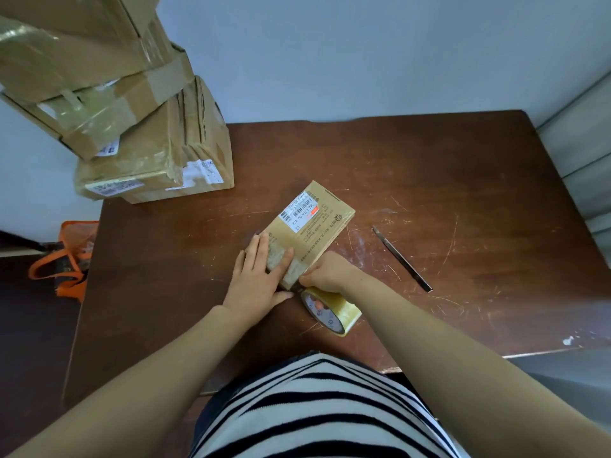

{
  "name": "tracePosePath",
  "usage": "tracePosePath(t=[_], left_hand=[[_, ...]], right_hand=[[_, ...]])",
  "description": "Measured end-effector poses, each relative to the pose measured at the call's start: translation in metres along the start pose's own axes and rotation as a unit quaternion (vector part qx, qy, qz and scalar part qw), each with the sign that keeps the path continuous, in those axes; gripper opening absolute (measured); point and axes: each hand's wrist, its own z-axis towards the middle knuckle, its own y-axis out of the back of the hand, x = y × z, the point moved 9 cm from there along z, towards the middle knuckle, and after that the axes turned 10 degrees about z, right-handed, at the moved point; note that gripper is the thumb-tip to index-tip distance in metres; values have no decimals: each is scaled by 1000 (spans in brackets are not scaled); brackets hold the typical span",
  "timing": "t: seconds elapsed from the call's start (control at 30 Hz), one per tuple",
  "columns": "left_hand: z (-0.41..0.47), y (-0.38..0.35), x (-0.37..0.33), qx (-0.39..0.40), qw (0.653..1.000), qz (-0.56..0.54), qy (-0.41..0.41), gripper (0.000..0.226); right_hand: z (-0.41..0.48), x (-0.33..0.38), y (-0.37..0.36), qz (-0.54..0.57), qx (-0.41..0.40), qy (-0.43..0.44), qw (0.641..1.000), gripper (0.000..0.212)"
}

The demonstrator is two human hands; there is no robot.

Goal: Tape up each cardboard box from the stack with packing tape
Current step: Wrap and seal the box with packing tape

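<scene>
Left hand (pixel 261 276), fingers straight and together, is pressing flat on the near end of the small cardboard box (pixel 314 223). Right hand (pixel 325 271), fingers curled, is pinching packing tape (pixel 332 312) at the box's near corner, mid-table (pixel 429 180).

Dark wooden bench (pixel 463 193), scratched and faintly glossy; small box (pixel 317 226) was matt brown cardboard with smooth paper label (pixel 299 209); tape roll (pixel 334 312) was glossy translucent plastic; stacked boxes (pixel 132 127) were cardboard under shiny creased tape; slim tool (pixel 401 257) looked dull metal.
</scene>
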Motion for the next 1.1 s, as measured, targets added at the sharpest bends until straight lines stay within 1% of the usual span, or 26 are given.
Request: tracePosePath(t=[0.03, 0.1, 0.17, 0.23, 0.3, 0.37, 0.47, 0.53, 0.57, 0.63, 0.67, 0.77, 0.87, 0.9, 0.97, 1.0, 1.03, 1.1], left_hand=[[1, 0, 2, -1, 1000, 1, -1, 90], [1, 0, 4, -4, 1000, 0, -10, 82], [-3, 12, 3, -49, 997, -60, -28, 76], [-11, 24, 2, -75, 987, -138, -31, 78], [-18, 38, -2, -109, 974, -195, -30, 77], [-24, 45, 1, -130, 957, -260, 7, 70], [-27, 51, 14, -162, 929, -325, 75, 51], [-26, 51, 21, -159, 919, -349, 86, 50], [-26, 51, 23, -153, 916, -358, 91, 50], [-24, 50, 28, -143, 908, -379, 110, 49], [-23, 49, 29, -139, 905, -386, 115, 48], [-21, 45, 26, -127, 895, -414, 112, 49], [-17, 39, 24, -66, 884, -457, 80, 56], [-16, 37, 21, -36, 870, -488, 66, 58], [-16, 38, 20, -8, 811, -579, 76, 56], [-15, 38, 22, -14, 787, -610, 90, 48], [-15, 39, 24, -29, 779, -618, 100, 38], [-13, 40, 28, -65, 805, -581, 105, 27]], right_hand=[[-2, -1, 0, 15, 9, 0, 1000, 26], [-9, -4, 8, 77, 5, -18, 997, 16], [-18, -2, 16, 154, 8, -39, 987, 9], [-26, 9, 23, 201, 19, -38, 979, 17], [-30, 25, 27, 218, 23, -22, 975, 26], [-34, 41, 24, 215, 32, 5, 976, 23], [-38, 62, 19, 192, 53, 74, 977, 18], [-41, 68, 18, 141, 39, 125, 981, 14], [-42, 67, 17, 106, 27, 146, 983, 16], [-40, 57, 11, 57, 6, 158, 986, 21], [-38, 49, 9, 58, 0, 152, 987, 20], [-29, 32, 4, 118, -4, 125, 985, 12], [-23, 30, 1, 122, -8, 124, 985, 11], [-21, 30, -1, 121, -11, 126, 985, 11], [-18, 32, -5, 133, -7, 133, 982, 13], [-18, 33, -6, 140, -4, 137, 981, 13], [-17, 34, -7, 150, -1, 139, 979, 13], [-16, 32, -8, 190, 9, 127, 974, 13]])
